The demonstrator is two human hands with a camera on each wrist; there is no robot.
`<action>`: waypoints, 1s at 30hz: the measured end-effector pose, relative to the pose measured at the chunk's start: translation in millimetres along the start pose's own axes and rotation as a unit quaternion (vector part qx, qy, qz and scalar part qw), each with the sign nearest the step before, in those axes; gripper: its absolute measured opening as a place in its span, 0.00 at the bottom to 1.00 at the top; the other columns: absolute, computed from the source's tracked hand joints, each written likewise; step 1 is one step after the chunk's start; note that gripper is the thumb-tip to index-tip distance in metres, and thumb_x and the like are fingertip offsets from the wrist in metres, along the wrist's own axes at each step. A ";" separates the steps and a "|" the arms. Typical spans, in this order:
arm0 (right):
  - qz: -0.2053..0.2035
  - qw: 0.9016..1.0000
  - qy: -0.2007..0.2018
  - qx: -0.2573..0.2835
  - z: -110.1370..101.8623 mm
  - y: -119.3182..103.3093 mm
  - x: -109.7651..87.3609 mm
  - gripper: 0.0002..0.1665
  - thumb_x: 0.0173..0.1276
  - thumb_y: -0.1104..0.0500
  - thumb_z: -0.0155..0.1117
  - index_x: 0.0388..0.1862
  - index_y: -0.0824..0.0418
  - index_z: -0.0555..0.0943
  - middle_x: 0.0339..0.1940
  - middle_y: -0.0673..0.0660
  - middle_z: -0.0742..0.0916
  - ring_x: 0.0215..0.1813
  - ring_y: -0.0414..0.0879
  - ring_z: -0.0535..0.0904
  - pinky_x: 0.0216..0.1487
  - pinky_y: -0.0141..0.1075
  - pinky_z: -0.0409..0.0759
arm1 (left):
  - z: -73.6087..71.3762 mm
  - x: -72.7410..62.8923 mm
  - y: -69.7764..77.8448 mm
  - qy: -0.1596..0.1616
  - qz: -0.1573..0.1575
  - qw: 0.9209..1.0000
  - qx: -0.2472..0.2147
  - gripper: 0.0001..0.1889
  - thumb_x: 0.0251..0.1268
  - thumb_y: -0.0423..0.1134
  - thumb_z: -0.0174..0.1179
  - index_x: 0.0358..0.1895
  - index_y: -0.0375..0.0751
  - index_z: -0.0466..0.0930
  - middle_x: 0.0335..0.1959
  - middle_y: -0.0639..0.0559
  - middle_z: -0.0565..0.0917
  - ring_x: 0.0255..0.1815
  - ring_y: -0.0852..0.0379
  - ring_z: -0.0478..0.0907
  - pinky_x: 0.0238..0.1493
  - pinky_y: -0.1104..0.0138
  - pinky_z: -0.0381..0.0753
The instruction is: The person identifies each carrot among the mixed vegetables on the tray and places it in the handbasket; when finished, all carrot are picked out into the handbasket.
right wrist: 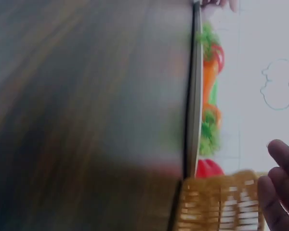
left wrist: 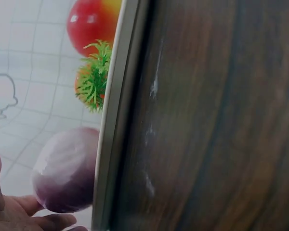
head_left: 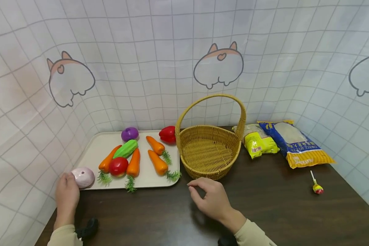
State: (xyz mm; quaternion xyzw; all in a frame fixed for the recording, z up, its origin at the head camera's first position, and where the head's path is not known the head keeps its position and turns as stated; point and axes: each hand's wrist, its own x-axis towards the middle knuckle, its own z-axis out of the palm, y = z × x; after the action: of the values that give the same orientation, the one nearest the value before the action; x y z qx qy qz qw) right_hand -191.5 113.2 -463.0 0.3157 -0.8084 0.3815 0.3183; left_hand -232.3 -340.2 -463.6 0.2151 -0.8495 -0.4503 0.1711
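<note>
A rounded pale purple vegetable (head_left: 84, 177) rests at the tray's front left corner, a small dark spot on its top. My left hand (head_left: 67, 194) is at its left side. In the left wrist view the fingers (left wrist: 53, 221) reach the purple vegetable (left wrist: 67, 171), and the thumb stays apart from it. Just in front of the wicker basket (head_left: 209, 150) is my right hand (head_left: 211, 198), holding nothing, its fingers loosely bent. Those fingers (right wrist: 274, 202) overlap the basket's rim in the right wrist view.
On the white tray (head_left: 90, 153) are several carrots (head_left: 156, 163), a red round fruit (head_left: 118, 166), a green vegetable (head_left: 125, 149), a purple onion-like piece (head_left: 130, 134) and a red pepper (head_left: 167, 134). Right of the basket lie two food bags (head_left: 295, 143) and a lollipop (head_left: 318, 188).
</note>
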 end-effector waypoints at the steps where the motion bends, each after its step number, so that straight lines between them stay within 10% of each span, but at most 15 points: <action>1: 0.007 1.000 -0.010 0.005 3.4 -1.7 0.5 0.07 0.64 0.60 0.65 0.39 0.50 0.85 0.37 0.43 0.87 0.39 0.36 0.84 0.41 0.32 0.81 | -0.7 0.4 -1.6 0.002 -0.004 1.000 -0.001 0.35 0.77 0.50 0.22 0.73 0.24 0.50 0.73 0.25 0.52 0.74 0.29 0.46 0.72 0.44 0.45; 9: 0.087 0.995 -0.050 0.008 26.9 -13.7 9.7 0.10 0.62 0.56 0.68 0.44 0.51 0.84 0.42 0.43 0.87 0.47 0.36 0.82 0.48 0.36 0.80 | -3.6 2.7 -11.5 0.037 -0.034 0.999 -0.018 0.30 0.76 0.44 0.23 0.59 0.20 0.65 0.64 0.22 0.64 0.67 0.27 0.59 0.66 0.44 0.57; 17: 0.161 0.979 -0.108 0.056 47.0 -24.7 17.5 0.13 0.64 0.55 0.67 0.48 0.50 0.83 0.47 0.43 0.85 0.53 0.37 0.80 0.54 0.40 0.78 | -7.8 6.8 -19.2 0.000 -0.083 0.996 -0.035 0.27 0.73 0.39 0.36 0.69 0.26 0.62 0.70 0.28 0.62 0.72 0.32 0.55 0.69 0.45 0.56; 25: 0.156 0.982 -0.104 0.016 64.2 -23.5 26.8 0.12 0.66 0.55 0.64 0.48 0.51 0.83 0.48 0.46 0.84 0.50 0.44 0.82 0.50 0.40 0.80 | -8.5 10.0 -23.9 0.001 -0.068 0.997 0.027 0.26 0.74 0.41 0.40 0.67 0.28 0.67 0.71 0.29 0.60 0.72 0.30 0.54 0.68 0.43 0.55; 30: 0.225 0.969 -0.103 0.002 76.5 -23.7 37.6 0.16 0.64 0.55 0.66 0.51 0.56 0.83 0.49 0.51 0.85 0.50 0.48 0.82 0.49 0.44 0.80 | -9.1 12.3 -32.7 0.010 -0.046 0.997 0.060 0.24 0.73 0.40 0.43 0.64 0.29 0.71 0.67 0.28 0.67 0.69 0.30 0.60 0.65 0.44 0.59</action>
State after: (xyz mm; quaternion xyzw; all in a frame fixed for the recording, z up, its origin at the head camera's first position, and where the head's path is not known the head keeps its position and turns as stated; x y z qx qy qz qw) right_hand -217.0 28.5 -463.4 0.1641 -0.8862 0.4105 0.1383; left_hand -231.5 -369.4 -485.0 0.2686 -0.8625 -0.4037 0.1449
